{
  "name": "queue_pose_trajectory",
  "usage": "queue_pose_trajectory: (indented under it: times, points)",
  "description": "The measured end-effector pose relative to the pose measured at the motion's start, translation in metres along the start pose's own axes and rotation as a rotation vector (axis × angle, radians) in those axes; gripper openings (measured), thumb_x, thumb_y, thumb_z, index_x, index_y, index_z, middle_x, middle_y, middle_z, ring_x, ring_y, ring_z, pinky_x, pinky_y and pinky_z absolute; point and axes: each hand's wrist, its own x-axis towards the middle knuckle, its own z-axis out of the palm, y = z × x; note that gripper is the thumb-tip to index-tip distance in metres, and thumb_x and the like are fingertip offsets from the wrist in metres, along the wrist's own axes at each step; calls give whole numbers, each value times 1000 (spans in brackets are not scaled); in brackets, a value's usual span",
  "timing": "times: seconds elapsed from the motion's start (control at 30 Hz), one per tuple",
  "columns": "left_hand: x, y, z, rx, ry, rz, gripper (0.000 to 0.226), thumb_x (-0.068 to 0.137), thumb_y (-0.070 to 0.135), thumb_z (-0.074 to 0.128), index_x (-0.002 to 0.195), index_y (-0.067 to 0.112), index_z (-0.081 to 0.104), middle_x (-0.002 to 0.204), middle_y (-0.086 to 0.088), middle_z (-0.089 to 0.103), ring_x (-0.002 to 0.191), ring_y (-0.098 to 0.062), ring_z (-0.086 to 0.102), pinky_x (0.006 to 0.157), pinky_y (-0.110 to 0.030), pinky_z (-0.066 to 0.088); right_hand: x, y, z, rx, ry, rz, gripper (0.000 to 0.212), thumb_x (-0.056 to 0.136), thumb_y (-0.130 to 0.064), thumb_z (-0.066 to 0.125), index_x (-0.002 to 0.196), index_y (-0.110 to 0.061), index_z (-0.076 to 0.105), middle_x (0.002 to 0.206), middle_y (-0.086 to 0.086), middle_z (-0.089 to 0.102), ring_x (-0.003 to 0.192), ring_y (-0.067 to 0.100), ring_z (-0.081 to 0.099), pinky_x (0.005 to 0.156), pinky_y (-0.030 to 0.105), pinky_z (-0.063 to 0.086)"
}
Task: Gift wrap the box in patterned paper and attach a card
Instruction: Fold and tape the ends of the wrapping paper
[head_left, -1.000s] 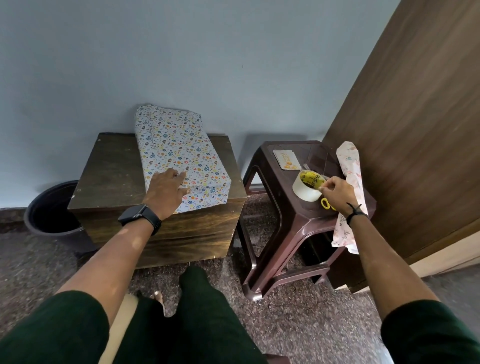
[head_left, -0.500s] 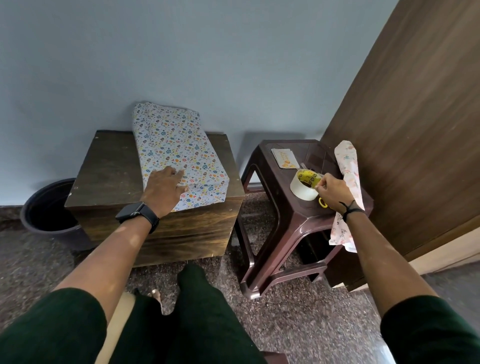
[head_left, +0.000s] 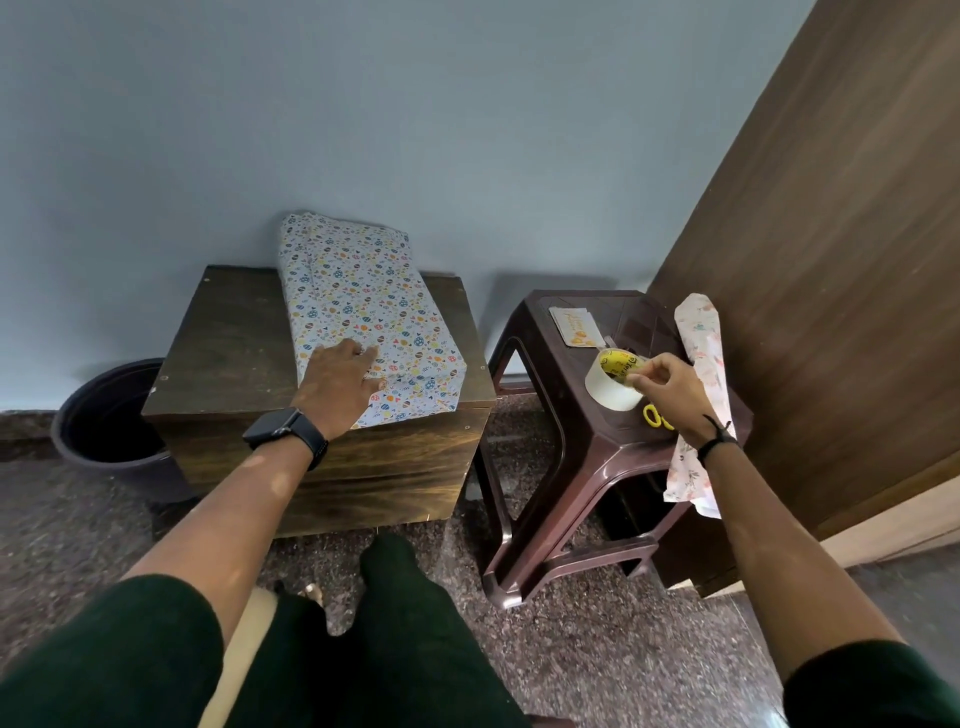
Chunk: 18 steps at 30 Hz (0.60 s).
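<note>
scissors (head_left: 655, 417) mostly hidden; card (head_left: 575, 326) print illegible

You have one box wrapped in white, colourfully dotted paper (head_left: 363, 322), one wide roll of clear tape with a yellow core (head_left: 613, 384) and one small cream card (head_left: 575, 326). Count also one roll of pink floral paper (head_left: 701, 353), one pair of yellow-handled scissors (head_left: 655, 417), one dark wooden worktop (head_left: 228, 353), one brown plastic stool (head_left: 571, 447) and one black round bucket (head_left: 104, 415).

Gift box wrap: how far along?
Done: patterned paper covers the box on the wooden table. In hand: left hand presses the near flap flat; right hand pinches at the tape roll on the plastic stool. Left: tape the flap, attach the card, which lies on the stool.
</note>
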Motion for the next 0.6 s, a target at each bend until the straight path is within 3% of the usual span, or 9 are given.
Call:
queue_pose_trajectory:
  times: [0.1, 0.33, 0.47, 0.6]
  points:
    - [-1, 2, -3, 0, -8, -9, 51, 100, 31, 42, 146, 11, 33, 144, -11, 36, 130, -28, 34, 111, -36, 19, -6, -19, 15, 123, -81, -90, 23, 78, -12, 76, 73, -21, 55, 88, 4, 70, 89, 21, 67, 91, 45, 52]
    - [-2, 2, -8, -29, -37, -7, 53, 100, 32, 43, 146, 10, 32, 145, -11, 36, 132, -26, 32, 111, -32, 20, -34, -88, 94, 161, -336, -343, 28, 78, -7, 74, 84, -21, 51, 87, 8, 70, 82, 20, 68, 76, 30, 55]
    - [-3, 0, -9, -116, -3, -2, 52, 96, 31, 51, 142, 10, 40, 142, -11, 41, 130, -26, 35, 110, -32, 23, -48, -117, 149, 124, -363, -457, 31, 79, -8, 73, 92, -19, 48, 82, -5, 67, 75, 7, 65, 70, 18, 51]
    - [-4, -1, -9, -92, 29, 9, 51, 95, 30, 53, 141, 10, 42, 138, -9, 46, 126, -24, 39, 105, -31, 26, -56, -133, 189, 97, -305, -555, 32, 79, -8, 72, 99, -13, 48, 78, -6, 65, 67, -5, 58, 63, 9, 45]
